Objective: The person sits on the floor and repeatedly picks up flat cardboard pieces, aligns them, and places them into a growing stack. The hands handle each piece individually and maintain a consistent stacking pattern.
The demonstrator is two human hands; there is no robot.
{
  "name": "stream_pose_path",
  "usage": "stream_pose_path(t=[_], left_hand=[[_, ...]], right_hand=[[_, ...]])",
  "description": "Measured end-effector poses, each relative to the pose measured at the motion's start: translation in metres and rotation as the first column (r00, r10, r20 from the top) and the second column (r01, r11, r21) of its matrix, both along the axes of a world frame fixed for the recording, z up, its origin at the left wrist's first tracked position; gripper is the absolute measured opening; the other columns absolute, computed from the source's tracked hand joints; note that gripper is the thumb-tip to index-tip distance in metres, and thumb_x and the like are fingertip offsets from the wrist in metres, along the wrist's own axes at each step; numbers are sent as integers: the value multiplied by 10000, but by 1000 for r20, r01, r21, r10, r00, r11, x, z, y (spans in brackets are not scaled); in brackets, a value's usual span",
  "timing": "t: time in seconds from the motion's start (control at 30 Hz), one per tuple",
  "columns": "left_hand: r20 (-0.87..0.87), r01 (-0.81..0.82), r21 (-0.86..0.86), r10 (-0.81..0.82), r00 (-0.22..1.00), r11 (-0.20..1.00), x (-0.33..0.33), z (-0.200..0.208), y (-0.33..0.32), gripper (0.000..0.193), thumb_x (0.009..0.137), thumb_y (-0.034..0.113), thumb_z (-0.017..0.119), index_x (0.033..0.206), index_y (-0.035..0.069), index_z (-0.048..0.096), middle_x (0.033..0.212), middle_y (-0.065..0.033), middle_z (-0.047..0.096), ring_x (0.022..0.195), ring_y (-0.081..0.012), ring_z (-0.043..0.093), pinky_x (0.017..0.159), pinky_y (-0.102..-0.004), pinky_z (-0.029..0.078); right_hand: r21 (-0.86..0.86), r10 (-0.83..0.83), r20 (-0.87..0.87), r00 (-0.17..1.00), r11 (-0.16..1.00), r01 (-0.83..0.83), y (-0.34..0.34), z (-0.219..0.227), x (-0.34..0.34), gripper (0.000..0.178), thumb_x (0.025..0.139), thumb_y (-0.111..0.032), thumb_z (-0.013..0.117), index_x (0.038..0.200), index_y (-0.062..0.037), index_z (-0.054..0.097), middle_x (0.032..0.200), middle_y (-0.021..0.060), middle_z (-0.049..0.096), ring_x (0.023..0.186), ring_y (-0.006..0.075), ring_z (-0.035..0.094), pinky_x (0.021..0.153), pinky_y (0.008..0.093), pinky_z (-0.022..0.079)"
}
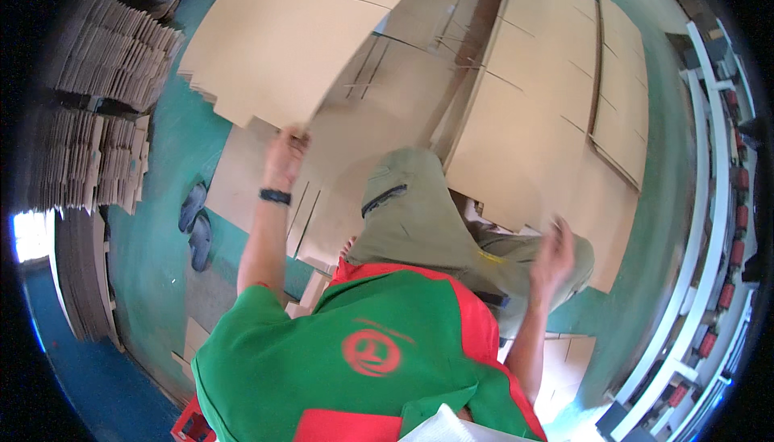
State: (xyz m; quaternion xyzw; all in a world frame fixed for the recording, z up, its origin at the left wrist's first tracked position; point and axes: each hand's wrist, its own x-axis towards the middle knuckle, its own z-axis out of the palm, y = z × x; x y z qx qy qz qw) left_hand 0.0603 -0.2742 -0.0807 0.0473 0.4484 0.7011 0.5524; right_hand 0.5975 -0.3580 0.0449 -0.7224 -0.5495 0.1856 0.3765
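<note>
My left hand [286, 160], with a black band at the wrist, is closed on the near corner of a large tan cardboard sheet [298, 35]. The sheet has slots cut in it and stretches away to the upper left. Beneath it lies another flat cardboard piece [339, 160] with slits. My right hand [554, 255] hovers over my bent right knee, its fingers smeared by motion; I cannot make out anything in it. Just beyond that hand lies a stack of slotted cardboard sheets [536, 111].
Bundles of cardboard [105, 51] stand on edge at the left. A pair of dark slippers [197, 228] rests on the green floor [153, 248]. White rails with red parts [701, 200] run along the right side. A red crate [192, 424] shows at the lower left.
</note>
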Motion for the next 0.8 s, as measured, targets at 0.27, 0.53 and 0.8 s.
stream_pose_path(t=[0.27, 0.53, 0.8], left_hand=[[194, 595, -33, -579, 792, 803, 224, 38, -61, 198, 967, 136, 548, 1098, -11, 568, 1043, -126, 670, 976, -253, 658, 894, -377, 533], [286, 913, 132, -896, 339, 387, 238, 104, -78, 324, 996, 249, 537, 1246, 48, 495, 1169, -161, 640, 1025, -271, 657, 844, -383, 555], [-857, 344, -77, -239, 457, 936, 218, 61, 39, 471, 954, 362, 597, 1279, 35, 504, 1119, -118, 602, 901, -145, 587, 740, -285, 497]], right_hand=[[-266, -55, -919, 391, 819, -509, 138, -55, -161, 693, 928, -385, 631, 1409, 25, 346, 1263, 199, 545, 1104, 316, 582, 932, 440, 499], [-387, -108, -648, 754, 899, -204, 138, -42, -63, 717, 864, -317, 722, 1387, 3, 350, 1288, 182, 533, 1094, 274, 579, 918, 409, 499], [-279, 123, -535, 836, 908, -313, 121, 120, 97, 420, 866, -189, 702, 1231, -15, 587, 1111, 87, 672, 986, 165, 641, 872, 316, 513]])
